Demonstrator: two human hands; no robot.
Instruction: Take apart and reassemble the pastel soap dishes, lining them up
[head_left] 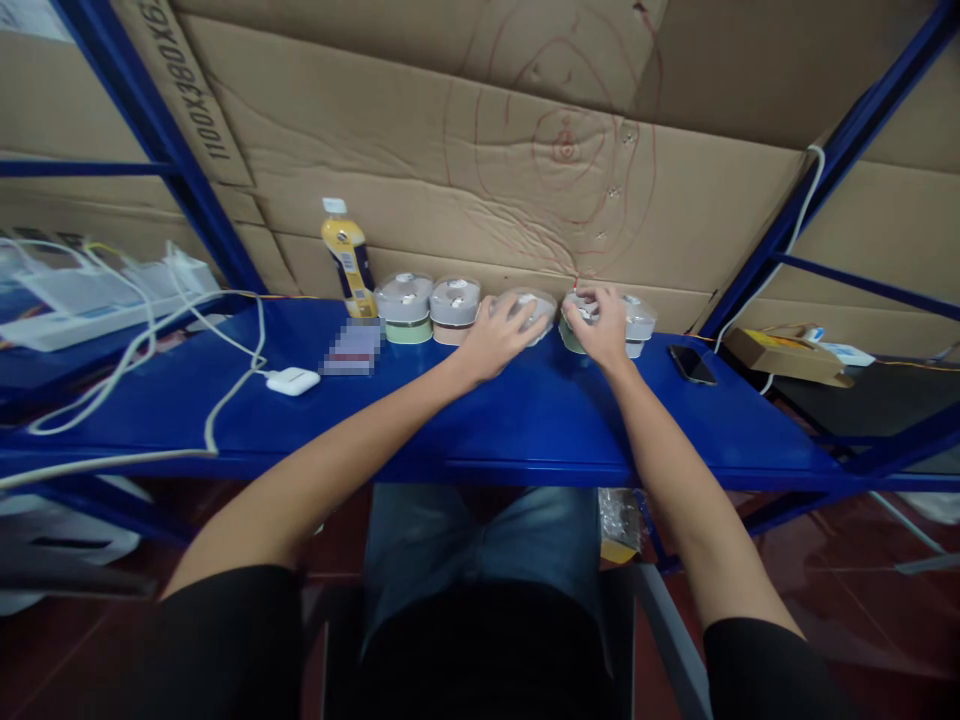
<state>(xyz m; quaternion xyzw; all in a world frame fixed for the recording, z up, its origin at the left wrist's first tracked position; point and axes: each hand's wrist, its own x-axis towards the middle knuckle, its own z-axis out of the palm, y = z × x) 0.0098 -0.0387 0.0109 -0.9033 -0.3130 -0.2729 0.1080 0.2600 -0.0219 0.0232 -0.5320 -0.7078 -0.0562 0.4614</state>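
Left hand (498, 335): its fingers bend over the tilted container (548, 308) — I believe it is grasped, from above.
Right hand (606, 325): curled upon the top of the green-based container (571, 335); I cannot tell if it grips or only rests.
Tilted container: it is between the pink-based container (448, 332) and the green-based one, near the cardboard (360, 150).
Clear lid (537, 296): I judge it light and stiff, probably thin plastic, smooth enough to slip under dry fingers, and maybe easy to crack.
Lower body: I would take hold here, at two opposite sides — the lid alone may come loose.
Blue table (480, 430): on it I see also the bottle (347, 262) at far left of the row, and the phone (692, 364) at right.
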